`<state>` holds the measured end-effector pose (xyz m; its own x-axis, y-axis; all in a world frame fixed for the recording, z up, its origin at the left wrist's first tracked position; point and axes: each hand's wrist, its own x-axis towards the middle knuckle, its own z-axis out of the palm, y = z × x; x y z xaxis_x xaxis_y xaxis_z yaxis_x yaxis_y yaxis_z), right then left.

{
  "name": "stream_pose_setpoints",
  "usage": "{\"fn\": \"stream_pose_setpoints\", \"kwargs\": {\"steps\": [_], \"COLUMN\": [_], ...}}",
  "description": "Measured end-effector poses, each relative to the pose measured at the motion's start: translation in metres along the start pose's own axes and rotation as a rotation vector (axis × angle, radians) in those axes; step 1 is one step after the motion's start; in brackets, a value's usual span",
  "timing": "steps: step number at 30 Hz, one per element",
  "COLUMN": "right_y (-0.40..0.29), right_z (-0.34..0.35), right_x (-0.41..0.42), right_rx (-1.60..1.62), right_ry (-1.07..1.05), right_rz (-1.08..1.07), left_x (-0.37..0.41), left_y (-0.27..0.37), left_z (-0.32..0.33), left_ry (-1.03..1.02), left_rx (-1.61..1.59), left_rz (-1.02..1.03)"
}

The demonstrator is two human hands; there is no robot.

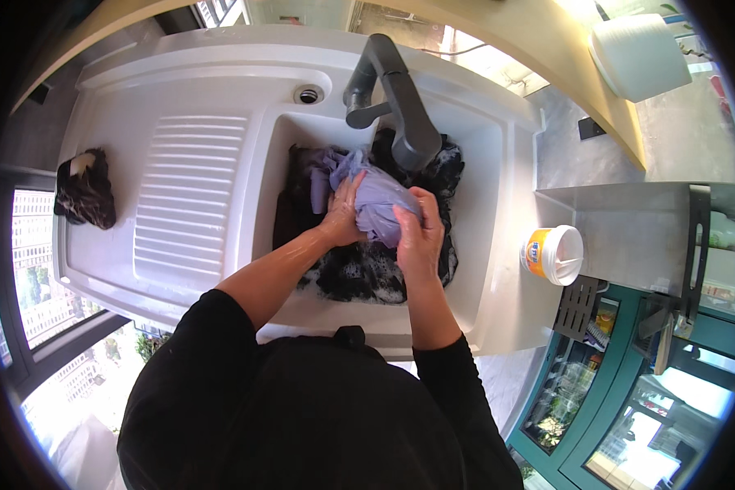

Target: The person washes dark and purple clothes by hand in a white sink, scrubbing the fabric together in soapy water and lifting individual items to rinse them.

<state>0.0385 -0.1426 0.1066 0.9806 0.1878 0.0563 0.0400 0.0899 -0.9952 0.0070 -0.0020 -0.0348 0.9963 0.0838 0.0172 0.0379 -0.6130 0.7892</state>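
Observation:
Both hands are in the white sink basin (487,184), on a wet lavender garment (383,205). My right hand (421,236) grips its right end, thumb on top and fingers curled round the far side. My left hand (343,214) presses against its left side with fingers stretched along the bunched cloth; part of that palm is hidden. A loose lavender fold hangs to the left of my left hand. Beneath lie dark soaked clothes (361,275) with white suds on them. The grey faucet (398,98) reaches over the basin just beyond the cloth.
Left of the basin is a ribbed washboard (190,196) moulded into the sink top. A dark cloth bundle (86,190) with a pale piece on it rests at the far left. A white tub (551,254) with an orange label stands on the right rim. A drain hole (309,94) lies behind.

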Motion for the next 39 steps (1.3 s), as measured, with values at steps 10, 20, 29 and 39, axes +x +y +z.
{"fn": "stream_pose_setpoints", "kwargs": {"steps": [10,20,29,39], "right_y": [-0.123,0.000,0.080,0.011], "right_z": [-0.002,0.000,-0.010,0.032], "right_x": [-0.054,-0.088,-0.057,-0.062], "right_rx": [0.626,1.069,0.971,1.188], "right_ry": [-0.116,-0.125,-0.211,-0.359], "right_rz": [0.031,0.594,0.348,0.675], "left_x": [0.017,-0.026,-0.066,-0.050], "left_y": [0.064,0.173,0.123,0.110], "left_z": [-0.041,-0.112,-0.084,-0.063], "left_ry": [0.255,0.090,0.049,0.330], "left_rx": [-0.489,-0.021,-0.465,-1.099], "left_rz": [0.278,0.394,0.288,0.351]}}
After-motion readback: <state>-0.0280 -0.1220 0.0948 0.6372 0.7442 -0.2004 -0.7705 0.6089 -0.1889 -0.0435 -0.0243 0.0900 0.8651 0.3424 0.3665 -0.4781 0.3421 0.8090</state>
